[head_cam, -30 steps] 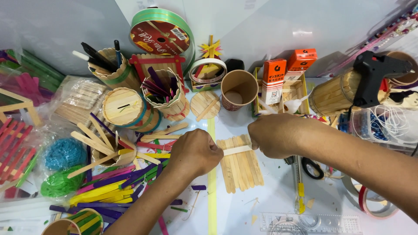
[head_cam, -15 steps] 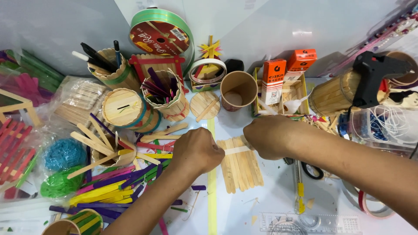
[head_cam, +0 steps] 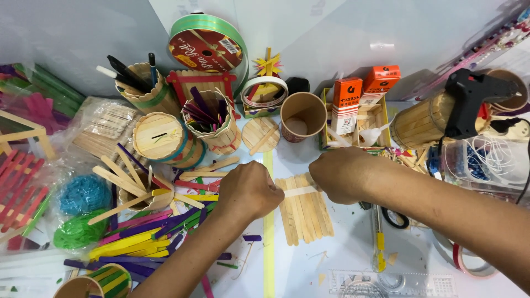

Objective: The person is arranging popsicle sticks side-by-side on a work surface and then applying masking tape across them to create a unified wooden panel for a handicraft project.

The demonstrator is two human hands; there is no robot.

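Observation:
A flat panel of several plain wooden craft sticks [head_cam: 305, 212] lies side by side on the white table. A paler cross stick [head_cam: 299, 191] lies across the panel near its top. My left hand [head_cam: 249, 190] is curled at the cross stick's left end, its fingertips hidden. My right hand [head_cam: 343, 174] is curled over the cross stick's right end and the panel's upper right corner. Both hands press on or pinch that stick.
Loose coloured and plain sticks [head_cam: 141, 221] are heaped at the left. Stick-built holders [head_cam: 212, 118] and a paper cup [head_cam: 302, 116] stand behind. A black glue gun [head_cam: 469, 99] rests at the right, with scissors [head_cam: 393, 216] and tape rolls [head_cam: 469, 262] nearby.
Both hands have shifted slightly along the cross stick; the right hand has drawn a little left. The panel has stayed in place.

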